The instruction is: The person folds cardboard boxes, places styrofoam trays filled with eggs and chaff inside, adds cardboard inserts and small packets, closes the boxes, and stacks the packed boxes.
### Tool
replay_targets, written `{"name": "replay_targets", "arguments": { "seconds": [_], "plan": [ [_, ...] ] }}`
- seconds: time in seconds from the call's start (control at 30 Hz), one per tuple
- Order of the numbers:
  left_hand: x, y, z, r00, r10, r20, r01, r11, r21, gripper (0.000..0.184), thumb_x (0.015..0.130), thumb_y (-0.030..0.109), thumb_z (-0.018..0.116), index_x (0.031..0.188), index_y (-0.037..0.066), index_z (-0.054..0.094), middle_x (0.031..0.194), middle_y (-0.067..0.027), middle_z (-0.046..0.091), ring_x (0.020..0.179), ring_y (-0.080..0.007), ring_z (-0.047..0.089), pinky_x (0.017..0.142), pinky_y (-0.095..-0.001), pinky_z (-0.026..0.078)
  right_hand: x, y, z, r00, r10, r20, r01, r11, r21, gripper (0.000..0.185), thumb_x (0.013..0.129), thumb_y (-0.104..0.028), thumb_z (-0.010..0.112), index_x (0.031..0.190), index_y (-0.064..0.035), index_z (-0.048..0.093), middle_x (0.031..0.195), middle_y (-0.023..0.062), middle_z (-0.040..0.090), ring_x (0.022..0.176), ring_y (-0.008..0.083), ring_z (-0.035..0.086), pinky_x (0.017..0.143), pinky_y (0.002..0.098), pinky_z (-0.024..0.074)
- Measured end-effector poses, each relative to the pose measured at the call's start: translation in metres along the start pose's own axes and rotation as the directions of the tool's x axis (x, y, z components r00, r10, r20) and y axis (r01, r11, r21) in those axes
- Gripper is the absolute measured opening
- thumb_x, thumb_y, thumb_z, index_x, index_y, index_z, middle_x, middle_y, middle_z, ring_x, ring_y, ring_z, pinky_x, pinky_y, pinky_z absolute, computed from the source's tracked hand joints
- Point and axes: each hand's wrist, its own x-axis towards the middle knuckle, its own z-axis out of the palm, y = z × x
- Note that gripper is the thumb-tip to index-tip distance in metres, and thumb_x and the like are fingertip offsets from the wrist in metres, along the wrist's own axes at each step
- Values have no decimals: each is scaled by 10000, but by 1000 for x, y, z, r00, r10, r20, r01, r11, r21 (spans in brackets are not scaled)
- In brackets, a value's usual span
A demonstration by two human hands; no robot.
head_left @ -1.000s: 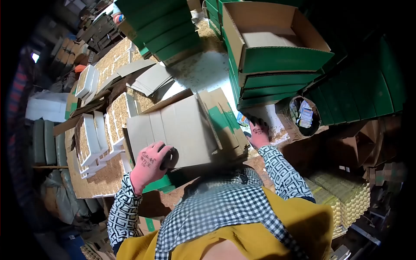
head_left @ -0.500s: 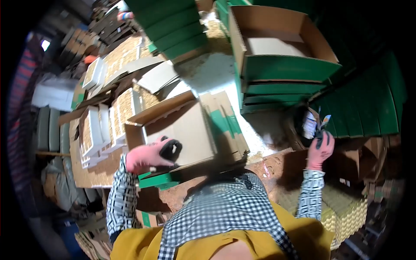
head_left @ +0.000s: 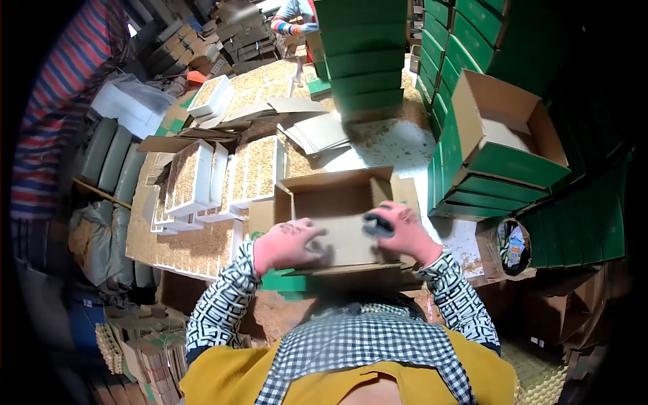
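Right in front of me an open cardboard box (head_left: 334, 202) stands on the table, its brown inside facing up. My left hand (head_left: 291, 244), in a pink glove with dark fingertips, is at the box's near left corner, fingers apart and curved over the inside. On the other side my right hand (head_left: 401, 231), gloved the same way, reaches over the right wall with its fingers curled; whether anything is between them I cannot make out. Flattened green and brown cardboard (head_left: 289, 283) shows under the box's near edge.
White trays of straw-coloured filling (head_left: 191, 177) stand at the left. Loose card sheets (head_left: 318, 133) lie behind the box. Green boxes (head_left: 368, 64) are stacked at the back and right, near a bin of packets (head_left: 513, 248). A co-worker's sleeved arm (head_left: 287, 27) shows far back.
My right hand has moved from the packet bin back to the box. The box's inside walls now stand open, and my left hand has shifted along its near left side. The view has turned.
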Motion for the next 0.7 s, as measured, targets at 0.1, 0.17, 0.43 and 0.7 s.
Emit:
{"name": "replay_targets", "arguments": {
  "seconds": [0.1,0.17,0.43,0.7],
  "plan": [
    [-3,0,10,972,211,-102,-159,913,375,393,835,394,611,1078,88,651,1359,-200,460,1218,-393,486,1106,-554,250,-7,-2,-20,921,112,-374,-233,926,-296,282,741,-190,701,1012,-111,688,938,106,653,855,276,628,803,376,502],
    [-8,-10,17,995,61,85,-87,935,344,453,782,452,658,1060,93,661,1182,-132,572,1126,-290,543,1065,-518,322,-15,20,-37,985,35,-171,-50,995,-83,386,750,-153,693,1133,-113,663,1005,86,666,865,229,636,797,361,514],
    [-22,-61,42,785,293,-546,-449,876,-176,448,693,189,726,1110,73,613,1089,-140,574,1060,-342,519,919,-420,436,10,31,60,995,-50,81,66,977,-204,619,731,-167,724,1293,-59,489,1253,170,514,1107,367,511,1005,418,403],
    [7,-102,126,588,-591,-552,-123,609,-784,516,866,302,681,1189,-76,543,1226,-220,517,1113,-322,521,954,-381,424,-49,63,140,838,545,40,-524,780,342,913,838,-281,654,1505,-9,92,1555,217,141,1450,313,120,1163,380,155]
  ]
}}
